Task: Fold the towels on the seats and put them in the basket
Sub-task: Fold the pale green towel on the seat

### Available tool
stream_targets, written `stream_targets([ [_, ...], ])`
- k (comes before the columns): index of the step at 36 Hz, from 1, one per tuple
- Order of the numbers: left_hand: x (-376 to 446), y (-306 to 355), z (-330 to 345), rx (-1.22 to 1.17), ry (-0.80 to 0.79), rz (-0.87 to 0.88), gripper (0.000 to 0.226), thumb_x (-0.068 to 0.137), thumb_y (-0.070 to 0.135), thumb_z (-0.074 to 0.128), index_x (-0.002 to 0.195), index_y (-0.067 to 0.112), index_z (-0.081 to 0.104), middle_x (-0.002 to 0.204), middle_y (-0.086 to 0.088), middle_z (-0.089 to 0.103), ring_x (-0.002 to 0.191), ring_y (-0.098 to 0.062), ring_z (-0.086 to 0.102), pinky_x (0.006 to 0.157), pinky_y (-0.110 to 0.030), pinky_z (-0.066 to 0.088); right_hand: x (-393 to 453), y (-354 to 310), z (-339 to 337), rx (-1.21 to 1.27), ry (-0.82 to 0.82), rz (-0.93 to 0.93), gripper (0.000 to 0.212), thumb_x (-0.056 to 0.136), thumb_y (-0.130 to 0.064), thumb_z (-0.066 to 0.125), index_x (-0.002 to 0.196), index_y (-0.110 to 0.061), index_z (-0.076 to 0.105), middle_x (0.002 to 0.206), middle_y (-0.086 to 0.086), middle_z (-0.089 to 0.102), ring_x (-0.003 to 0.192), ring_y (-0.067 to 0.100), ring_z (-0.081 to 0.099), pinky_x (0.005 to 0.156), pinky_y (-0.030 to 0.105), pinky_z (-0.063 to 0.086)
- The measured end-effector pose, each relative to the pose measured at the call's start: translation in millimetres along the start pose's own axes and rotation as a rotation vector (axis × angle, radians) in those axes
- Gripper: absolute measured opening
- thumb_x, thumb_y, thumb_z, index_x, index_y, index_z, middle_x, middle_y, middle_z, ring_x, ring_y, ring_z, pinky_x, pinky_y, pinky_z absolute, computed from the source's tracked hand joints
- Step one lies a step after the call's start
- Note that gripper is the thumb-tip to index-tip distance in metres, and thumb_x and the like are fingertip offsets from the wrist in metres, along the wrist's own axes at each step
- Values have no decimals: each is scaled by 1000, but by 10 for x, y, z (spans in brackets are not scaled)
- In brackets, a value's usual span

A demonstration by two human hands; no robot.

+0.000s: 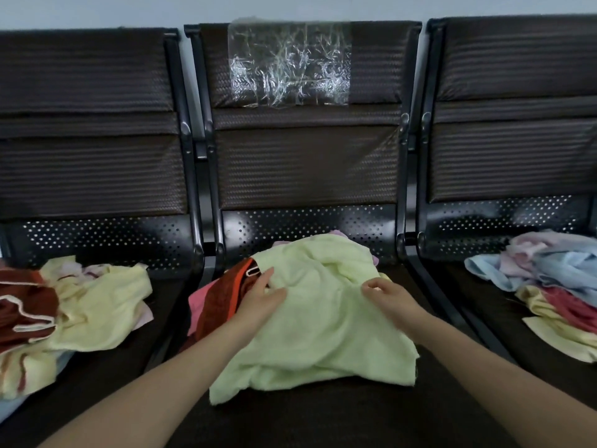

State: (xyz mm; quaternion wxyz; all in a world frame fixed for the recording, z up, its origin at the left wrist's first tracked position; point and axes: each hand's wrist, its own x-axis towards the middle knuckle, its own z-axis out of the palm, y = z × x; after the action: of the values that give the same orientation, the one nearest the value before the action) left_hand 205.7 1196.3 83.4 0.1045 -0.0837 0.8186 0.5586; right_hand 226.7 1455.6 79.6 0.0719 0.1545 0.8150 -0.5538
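Head view: three dark seats in a row, each bearing unfolded towels. Left hand [260, 297] lies flat, fingers straight, on the pale green towel [318, 321], which is spread crumpled on the middle seat [323, 418]; right hand [386, 297] pinches a fold of it. Judged stage: early, with no towel folded and no basket in view. A rust and pink heap [219, 299] at 9 o'clock of the green towel crowds the folding space; further piles [80, 312] [559, 286] wait at far left and right.
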Motion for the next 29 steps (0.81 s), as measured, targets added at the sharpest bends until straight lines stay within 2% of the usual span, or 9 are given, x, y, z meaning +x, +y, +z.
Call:
stream_targets([
  [3, -2, 1, 23, -73, -29, -12, 57, 87, 19, 68, 140, 27, 47, 136, -7, 51, 112, -23, 58, 93, -33, 50, -30, 13, 72, -205, 12, -16, 20, 91, -30, 60, 108, -21, 63, 107, 0, 61, 99, 16, 56, 84, 30, 45],
  [6, -24, 34, 44, -105, -31, 10, 45, 87, 7, 68, 130, 18, 58, 131, -7, 54, 87, -13, 61, 66, -13, 51, -46, 30, 72, -292, -31, 8, 47, 84, -35, 69, 126, -25, 51, 118, -1, 54, 107, 17, 52, 87, 29, 44],
  [8, -30, 46, 41, -115, -8, 19, 38, 87, 4, 66, 123, 16, 63, 127, -5, 56, 82, -6, 58, 56, -8, 46, -36, 36, 68, -393, -4, 7, 60, 81, -35, 73, 134, -25, 46, 123, 2, 52, 112, 20, 51, 87, 29, 43],
  [11, -68, 70, 10, -131, 17, 45, 31, 87, 5, 65, 114, 21, 66, 126, -4, 56, 92, -9, 58, 60, -9, 44, -25, 63, 45, -600, 125, -30, 62, 82, -33, 69, 139, -24, 45, 133, 9, 47, 125, 28, 41, 98, 34, 39],
  [15, -117, 106, -59, -164, 50, 57, 31, 89, 3, 61, 116, 18, 66, 125, -5, 56, 82, -9, 60, 62, -11, 48, -1, 149, -75, -543, 148, 80, 60, 81, -40, 69, 135, -25, 46, 135, 11, 44, 128, 32, 37, 100, 38, 38],
  [18, -156, 125, -122, -197, 67, 50, 31, 90, 4, 61, 114, 21, 66, 124, -2, 54, 99, -13, 59, 77, -23, 50, -19, 184, -190, -422, 86, 149, 56, 80, -42, 72, 128, -24, 49, 128, 8, 48, 112, 26, 50, 89, 35, 46],
  [22, -205, 127, -250, -133, 159, 79, 35, 88, 6, 62, 116, 26, 65, 122, 2, 55, 105, -16, 57, 90, -34, 51, -37, 199, -273, -344, 105, 31, 29, 83, -30, 71, 108, -21, 59, 115, 3, 57, 95, 18, 54, 76, 32, 46],
  [25, -242, 133, -344, -39, 231, 153, 35, 90, 9, 60, 119, 28, 62, 118, 8, 55, 97, -6, 55, 77, -23, 46, -105, 181, -262, -233, 152, -2, 22, 85, -27, 69, 104, -18, 62, 104, 1, 59, 87, 13, 54, 75, 32, 47],
  [29, -261, 107, -412, -74, 261, 177, 32, 91, 9, 59, 117, 26, 63, 116, 4, 61, 85, 3, 55, 67, -17, 43, -219, 232, -184, -123, 67, 40, 23, 86, -23, 69, 108, -18, 62, 99, -4, 54, 86, 11, 51, 70, 29, 42],
])
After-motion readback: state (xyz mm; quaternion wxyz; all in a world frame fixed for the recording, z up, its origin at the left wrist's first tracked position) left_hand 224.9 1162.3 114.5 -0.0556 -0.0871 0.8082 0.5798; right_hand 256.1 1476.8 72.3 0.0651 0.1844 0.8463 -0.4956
